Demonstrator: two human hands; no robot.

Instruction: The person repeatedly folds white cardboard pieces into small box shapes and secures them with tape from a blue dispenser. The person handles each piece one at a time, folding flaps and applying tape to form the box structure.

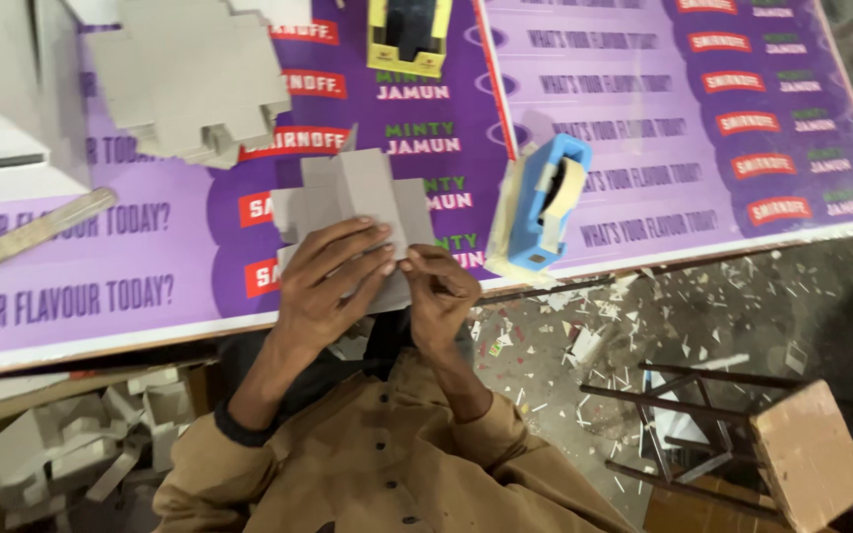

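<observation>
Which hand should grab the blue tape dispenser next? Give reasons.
Probably the right hand: it is nearer the tape dispenser, which stands to its right, while the left hand lies spread over the cardboard piece, pinning it down.

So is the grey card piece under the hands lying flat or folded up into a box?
Flat. The grey card piece lies spread on the purple table, flaps out, left hand pressing it, right hand at its edge.

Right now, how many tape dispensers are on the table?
2. A blue one lies on its side near the table's front edge, right of the hands. A yellow one sits at the top edge of the view, partly cut off. Others may lie out of frame.
</observation>
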